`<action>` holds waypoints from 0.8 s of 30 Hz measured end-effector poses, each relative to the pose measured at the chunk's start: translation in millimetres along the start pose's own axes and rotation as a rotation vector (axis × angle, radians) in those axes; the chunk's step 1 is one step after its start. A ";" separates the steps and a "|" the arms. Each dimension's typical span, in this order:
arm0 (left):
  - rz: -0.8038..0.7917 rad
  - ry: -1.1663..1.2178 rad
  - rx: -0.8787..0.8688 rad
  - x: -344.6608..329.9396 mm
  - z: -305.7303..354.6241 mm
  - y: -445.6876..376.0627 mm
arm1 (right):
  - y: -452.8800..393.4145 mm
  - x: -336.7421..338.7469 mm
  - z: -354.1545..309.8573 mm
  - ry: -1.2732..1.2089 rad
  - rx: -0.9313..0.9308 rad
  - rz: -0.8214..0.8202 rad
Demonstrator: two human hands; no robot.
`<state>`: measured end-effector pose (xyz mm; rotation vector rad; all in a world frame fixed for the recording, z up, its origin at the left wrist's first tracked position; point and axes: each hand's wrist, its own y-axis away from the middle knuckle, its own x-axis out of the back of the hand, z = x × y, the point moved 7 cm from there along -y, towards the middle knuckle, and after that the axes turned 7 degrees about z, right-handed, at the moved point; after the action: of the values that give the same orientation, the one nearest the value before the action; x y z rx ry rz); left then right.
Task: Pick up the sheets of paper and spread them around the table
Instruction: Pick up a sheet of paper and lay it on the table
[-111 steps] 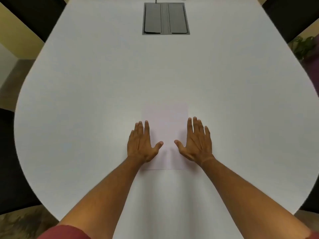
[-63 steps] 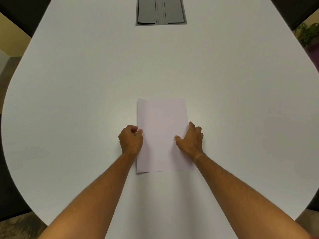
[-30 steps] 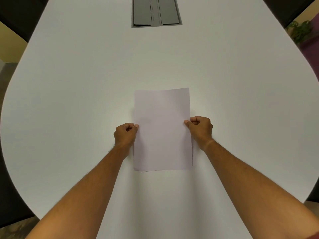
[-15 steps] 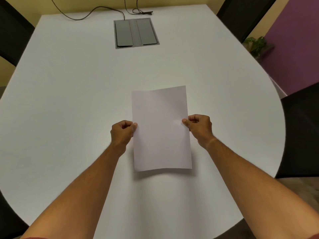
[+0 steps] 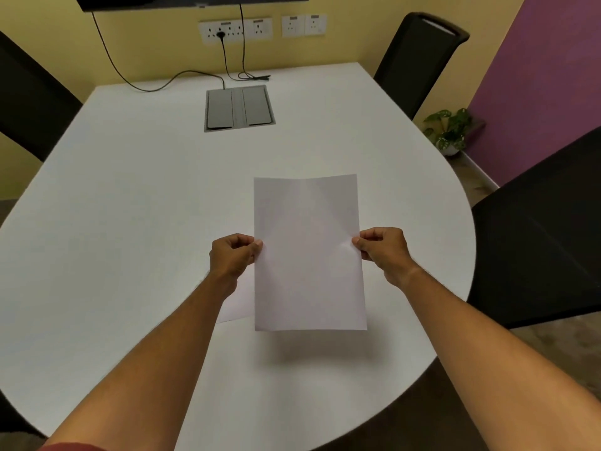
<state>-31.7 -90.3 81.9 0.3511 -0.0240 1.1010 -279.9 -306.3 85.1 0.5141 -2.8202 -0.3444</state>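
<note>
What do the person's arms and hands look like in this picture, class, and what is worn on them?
Both forearms are bare from wrist to past the elbow. The left hand and right hand show no gloves, rings or watch. A strip of dark red sleeve shows at the bottom left edge.

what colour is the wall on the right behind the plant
Purple, unlike the yellow wall at the back; it shows in the head view, behind the small potted plant.

Black chairs (image 5: 419,60), potted plant (image 5: 448,131), sockets (image 5: 234,30)
</note>
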 end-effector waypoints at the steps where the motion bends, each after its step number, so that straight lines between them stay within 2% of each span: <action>1: 0.004 0.007 0.000 -8.0 1.3 11.0 | -1.1 13.3 0.4 -0.003 0.004 -0.011; 12: 0.014 0.060 0.022 -105.3 13.7 85.5 | -32.0 129.7 -3.8 0.002 0.042 -0.017; 24: 0.086 0.160 0.158 -176.3 -16.3 44.7 | -123.8 133.6 -10.3 0.109 0.035 0.048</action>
<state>-154.1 -220.5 44.7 0.4056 0.1920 1.2163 -359.2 -470.5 88.0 0.4567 -2.7324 -0.2499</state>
